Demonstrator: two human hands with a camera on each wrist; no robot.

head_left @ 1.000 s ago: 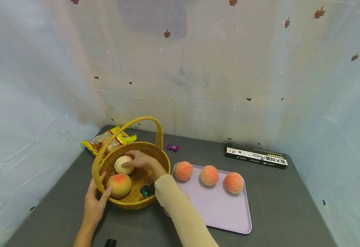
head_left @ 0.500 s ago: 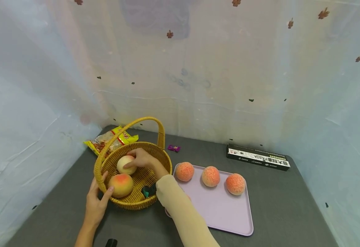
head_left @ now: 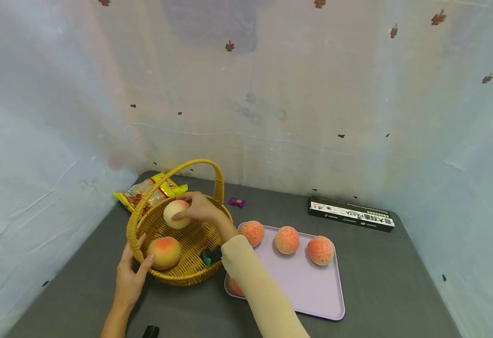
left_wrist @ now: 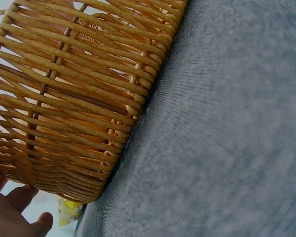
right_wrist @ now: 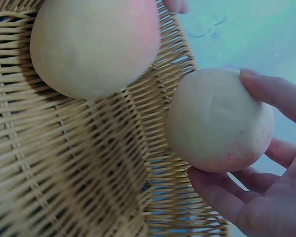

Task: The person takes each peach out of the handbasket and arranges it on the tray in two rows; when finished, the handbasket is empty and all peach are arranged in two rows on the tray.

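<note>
My right hand pinches a pale, pink-blushed peach between thumb and fingers, near the far side of a yellow wicker basket. In the right wrist view the held peach appears raised off the basket floor, beside the woven wall. A larger yellow peach with a red top lies in the basket at the near left. My left hand holds the basket's left rim, its thumb over the edge beside that larger peach. The left wrist view shows the basket's outer side with my fingertips against it.
To the right is a lilac tray bearing several speckled orange-pink peaches, one partly hidden by my right sleeve. Behind the basket lies a yellow snack bag. A purple-wrapped candy and a black pasta box lie farther back.
My right hand has lifted the pale peach upward from the basket floor and slightly to the right. The left hand stays on the rim, and the larger peach has not moved.
</note>
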